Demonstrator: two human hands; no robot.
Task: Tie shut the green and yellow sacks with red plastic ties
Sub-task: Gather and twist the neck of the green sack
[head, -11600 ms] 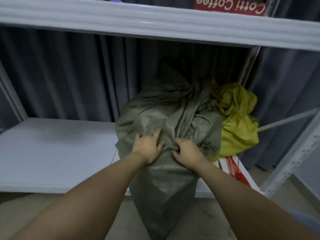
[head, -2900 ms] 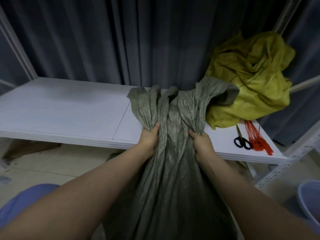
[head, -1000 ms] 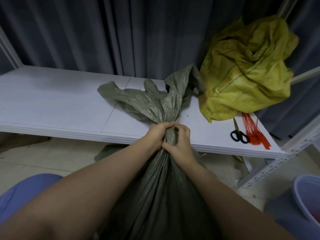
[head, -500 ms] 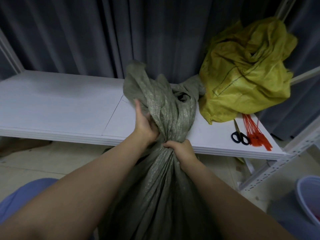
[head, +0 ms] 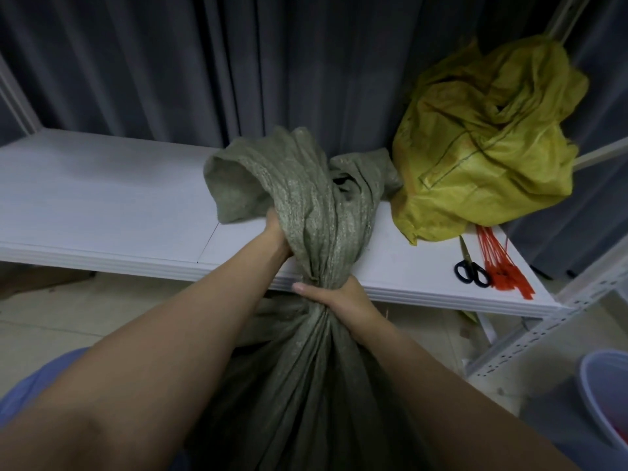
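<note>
The green sack (head: 306, 375) stands on the floor in front of the white shelf, its gathered top leaning over the shelf edge. My right hand (head: 339, 297) squeezes the neck of the sack tight. Higher up, my left hand (head: 277, 232) grips the bunched loose mouth; its fingers are hidden in the fabric. The yellow sack (head: 486, 141) sits crumpled and open on the shelf at the right. A bundle of red plastic ties (head: 499, 263) lies on the shelf's right end, apart from both hands.
Black-handled scissors (head: 470, 266) lie beside the ties on the white shelf (head: 102, 198). A perforated metal upright (head: 550, 321) and a bluish bucket (head: 605, 402) stand at the right. Dark curtains hang behind the shelf.
The sack's mouth went from spread wide to gathered into a neck. In the last half second my left hand slid round behind the bunched top, and my right hand kept its hold on the neck.
</note>
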